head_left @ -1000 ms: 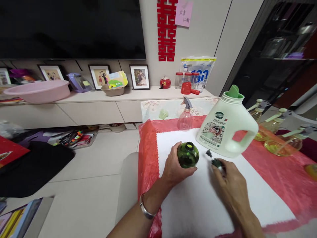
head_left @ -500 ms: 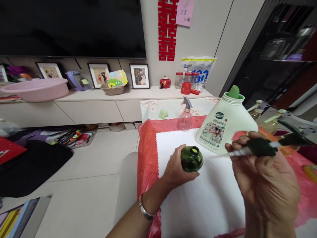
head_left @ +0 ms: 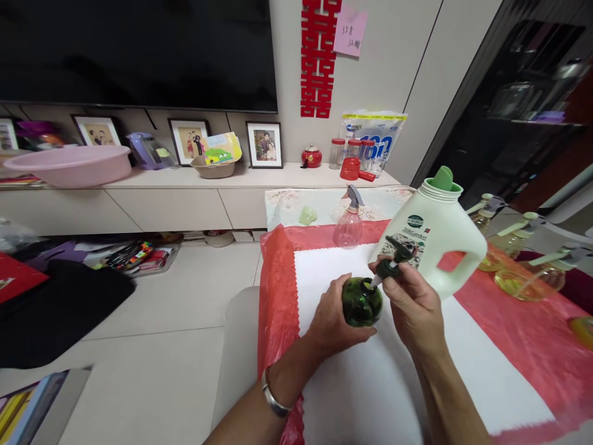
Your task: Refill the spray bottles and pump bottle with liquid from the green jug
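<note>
My left hand [head_left: 331, 318] is wrapped round a green bottle [head_left: 361, 306], which is round, glossy and capless, its dark mouth facing up. Between the fingers of my right hand [head_left: 417, 303] is a dark green pump head [head_left: 393, 262] with a pale tube. The lower end of that tube is at the bottle's mouth, seemingly inside it. Just behind my right hand stands a large pale green jug [head_left: 458, 235] with a handle, its neck holding a green cap or scoop. A clear pink spray bottle [head_left: 348, 228] with a grey trigger is farther back.
White cloth [head_left: 352, 395] lies over red plastic sheeting [head_left: 278, 296] on the table. Several pump bottles [head_left: 532, 278] with yellowish liquid stand at the right. A light green lump [head_left: 307, 215] is at the back. Behind is a low cabinet [head_left: 176, 207] with frames and a pink basin [head_left: 74, 167].
My right hand has moved left and away from me, bringing the pump head from the right over to the green bottle, its tube now at the mouth. My left hand has stayed nearly still.
</note>
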Demonstrator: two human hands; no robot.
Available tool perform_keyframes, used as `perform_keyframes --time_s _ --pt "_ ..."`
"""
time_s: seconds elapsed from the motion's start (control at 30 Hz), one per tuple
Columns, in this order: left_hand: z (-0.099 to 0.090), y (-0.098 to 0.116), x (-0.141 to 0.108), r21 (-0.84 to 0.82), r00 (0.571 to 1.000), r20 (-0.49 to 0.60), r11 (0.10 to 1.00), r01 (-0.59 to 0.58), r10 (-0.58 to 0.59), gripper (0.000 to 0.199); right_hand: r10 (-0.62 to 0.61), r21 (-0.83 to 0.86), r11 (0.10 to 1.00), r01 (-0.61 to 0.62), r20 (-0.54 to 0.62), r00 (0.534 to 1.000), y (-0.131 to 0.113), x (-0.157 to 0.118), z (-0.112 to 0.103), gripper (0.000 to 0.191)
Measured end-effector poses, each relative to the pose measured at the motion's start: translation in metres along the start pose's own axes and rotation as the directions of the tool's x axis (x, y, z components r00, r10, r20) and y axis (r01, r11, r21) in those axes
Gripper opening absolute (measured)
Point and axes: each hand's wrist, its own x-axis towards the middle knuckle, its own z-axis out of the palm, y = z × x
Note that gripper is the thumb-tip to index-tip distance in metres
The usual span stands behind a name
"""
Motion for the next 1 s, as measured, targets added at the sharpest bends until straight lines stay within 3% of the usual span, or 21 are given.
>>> perform_keyframes --time_s 0.2,0.37,0.5,0.67,0.8,1.0 --pt "0.000 0.002 0.001 0.017 1.000 -0.018 1.000 -0.009 0.009 0.102 0.052 -0.090 0.995 -0.048 0.049 0.997 0.029 -0.012 -0.008 0.030" --pt "-0.001 -0.002 0.001 0.016 0.999 0.025 1.000 0.026 -0.027 0.111 0.037 -0.088 0.996 -0.031 0.060 0.998 0.039 -0.014 -0.009 0.029" --pt "0.001 -0.007 -0.001 0.017 0.996 -0.031 0.996 -0.085 0.085 0.120 0.014 -0.102 0.995 -0.007 0.069 0.998 0.039 -0.015 -0.007 0.032" --pt "-0.010 0.004 -0.004 -0.041 0.962 -0.124 0.967 -0.251 0.245 0.083 0.017 -0.115 0.993 -0.006 0.098 0.995 0.042 -0.016 -0.012 0.038" --pt "-0.020 0.018 -0.005 -0.010 0.948 -0.123 0.955 -0.296 0.292 0.048 0.006 -0.126 0.992 0.008 0.111 0.994 0.046 -0.015 -0.015 0.036" --pt "-0.023 0.029 -0.004 0.035 0.967 -0.058 0.969 -0.246 0.248 0.051 -0.062 -0.146 0.986 0.076 0.097 0.993 0.043 -0.013 -0.012 0.030"
